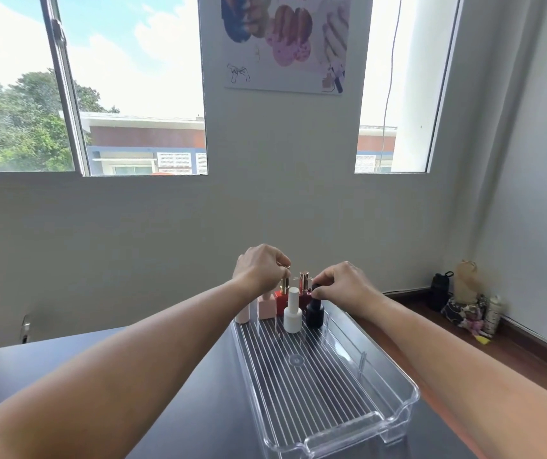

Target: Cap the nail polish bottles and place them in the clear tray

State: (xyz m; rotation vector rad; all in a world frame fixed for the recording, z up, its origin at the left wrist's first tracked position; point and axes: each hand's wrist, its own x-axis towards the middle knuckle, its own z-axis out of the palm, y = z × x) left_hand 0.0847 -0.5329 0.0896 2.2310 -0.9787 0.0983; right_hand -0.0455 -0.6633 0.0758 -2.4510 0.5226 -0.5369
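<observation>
A long clear tray (394, 389) with a ribbed floor lies on the dark table. At its far end stand a white bottle (292, 313), a black bottle (315, 313), a red bottle (281, 301) with a gold cap and a dark red bottle (304, 294) with a rose-gold cap. A pink square bottle (266, 308) and a pale pink bottle (243, 313) stand at the tray's far left edge; whether they are inside it I cannot tell. My left hand (260, 268) pinches the red bottle's gold cap. My right hand (345, 284) grips the black bottle's cap.
The dark table (179, 385) ends just right of the tray, above a wooden floor (514, 352). A black bottle, a bag and small items (464, 303) sit in the right corner. The wall and windows stand close behind the table.
</observation>
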